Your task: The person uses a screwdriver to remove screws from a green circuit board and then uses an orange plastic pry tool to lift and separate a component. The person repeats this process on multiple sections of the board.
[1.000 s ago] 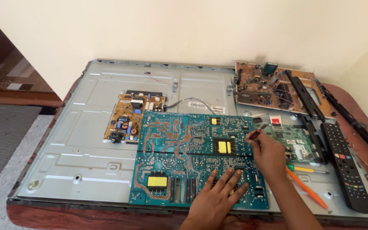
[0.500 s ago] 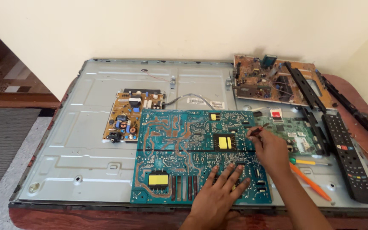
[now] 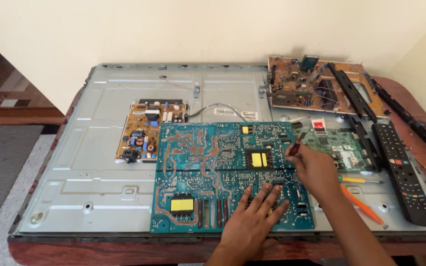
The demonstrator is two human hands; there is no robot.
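Your left hand [image 3: 255, 216] lies flat, fingers spread, on the lower edge of the green board [image 3: 228, 175], which rests solder-side up on the metal panel [image 3: 85, 172]. Your right hand [image 3: 314, 170] pinches a small red-tipped tool [image 3: 296, 147] at the board's right edge — probing looks to be under way, I judge, with most of the board unchecked. A remote [image 3: 403, 172] and screwdrivers [image 3: 361, 204] lie to the right — untouched.

A black remote control [image 3: 403, 165] lies at the right, a brown circuit board [image 3: 316, 88] far right, an orange tool [image 3: 363, 206] near.
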